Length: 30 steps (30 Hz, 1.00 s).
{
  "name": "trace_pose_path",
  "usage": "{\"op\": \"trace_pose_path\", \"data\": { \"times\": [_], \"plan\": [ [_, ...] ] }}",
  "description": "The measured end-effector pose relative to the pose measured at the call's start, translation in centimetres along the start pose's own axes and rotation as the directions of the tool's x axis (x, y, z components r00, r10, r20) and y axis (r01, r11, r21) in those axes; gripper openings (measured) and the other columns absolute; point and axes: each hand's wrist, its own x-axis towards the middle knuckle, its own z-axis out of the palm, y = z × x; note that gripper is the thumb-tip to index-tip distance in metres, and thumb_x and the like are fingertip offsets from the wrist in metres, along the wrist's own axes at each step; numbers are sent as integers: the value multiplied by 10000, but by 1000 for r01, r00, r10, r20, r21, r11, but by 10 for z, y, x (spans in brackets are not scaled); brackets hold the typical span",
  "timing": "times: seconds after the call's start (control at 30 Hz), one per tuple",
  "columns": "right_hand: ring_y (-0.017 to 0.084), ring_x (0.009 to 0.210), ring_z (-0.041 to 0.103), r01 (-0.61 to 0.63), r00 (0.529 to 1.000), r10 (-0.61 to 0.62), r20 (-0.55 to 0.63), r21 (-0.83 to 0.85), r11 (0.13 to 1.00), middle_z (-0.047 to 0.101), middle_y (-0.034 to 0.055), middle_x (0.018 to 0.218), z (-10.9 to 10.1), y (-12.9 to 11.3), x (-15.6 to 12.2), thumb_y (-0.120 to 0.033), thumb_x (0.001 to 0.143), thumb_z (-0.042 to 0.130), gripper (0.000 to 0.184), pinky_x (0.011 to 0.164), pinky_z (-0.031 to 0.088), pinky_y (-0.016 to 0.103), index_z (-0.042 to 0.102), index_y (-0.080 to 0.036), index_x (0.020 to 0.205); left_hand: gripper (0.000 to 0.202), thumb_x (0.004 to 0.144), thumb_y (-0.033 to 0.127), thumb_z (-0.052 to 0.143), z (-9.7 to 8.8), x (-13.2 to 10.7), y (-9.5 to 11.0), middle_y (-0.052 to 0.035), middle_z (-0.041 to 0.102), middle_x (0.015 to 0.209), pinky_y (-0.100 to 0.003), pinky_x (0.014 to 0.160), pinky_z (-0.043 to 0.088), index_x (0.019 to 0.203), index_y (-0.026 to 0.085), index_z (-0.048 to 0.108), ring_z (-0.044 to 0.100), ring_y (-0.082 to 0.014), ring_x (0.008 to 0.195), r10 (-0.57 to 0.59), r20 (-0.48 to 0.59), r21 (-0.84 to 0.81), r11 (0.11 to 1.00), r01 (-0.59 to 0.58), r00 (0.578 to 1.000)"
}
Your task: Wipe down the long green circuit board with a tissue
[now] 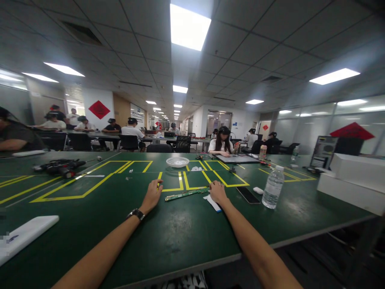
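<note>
A long, narrow green circuit board (186, 194) lies on the green table (177, 233), slanting slightly up to the right. Fingers of my right hand (217, 192) curl over its right end and cover that part. Just beneath this hand is a white strip of paper (213, 203) with a blue edge. My left hand (152, 196), below a dark wristwatch (136, 214), rests on the table left of the board, fingers loosely bent and apart from it. A clear shallow dish (177, 162) stands beyond both hands, with small white scraps (197, 168) beside it.
To the right are a black phone (248, 195), a white earbud case (258, 190), a water bottle (273, 187) and white boxes (350, 184). Black tools (60, 166) lie at the left, nearer a white slab (28, 237). A person (221, 144) sits across the table.
</note>
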Motion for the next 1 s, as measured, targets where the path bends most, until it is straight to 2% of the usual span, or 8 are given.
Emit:
{"op": "trace_pose_path", "data": {
  "times": [0.3,0.47,0.63,1.0],
  "plan": [
    [241,1142,375,40,999,-40,4,10,999,516,133,1157,0,-1,-4,-149,885,373,279,924,231,364,639,-165,968,293,871,294,372,-1,-4,2,-103,556,1034,-400,925,393,1085,148,509,499,-237,988,94,68,88,991,-100,993],
    [244,1169,364,17,999,-19,51,49,999,507,137,1185,0,-1,-7,-148,899,332,307,928,228,385,601,-172,1044,307,869,289,377,-4,-10,12,-119,572,1015,-392,888,400,1092,138,523,501,-248,968,100,135,192,973,-125,986],
    [242,1129,412,-8,994,0,114,68,998,506,134,1176,2,1,-5,-131,900,295,343,911,260,401,539,-193,1133,308,878,276,357,-7,-16,21,-127,576,1039,-381,853,413,1096,138,525,500,-257,978,101,220,287,944,-163,970],
    [244,1162,379,11,991,-16,134,40,999,452,122,1241,-1,-2,-6,-146,906,300,355,927,261,395,533,-228,1160,295,891,296,355,-7,-16,18,-118,565,1086,-368,876,415,1084,145,518,496,-243,1003,60,241,343,928,-143,969]
  ]
}}
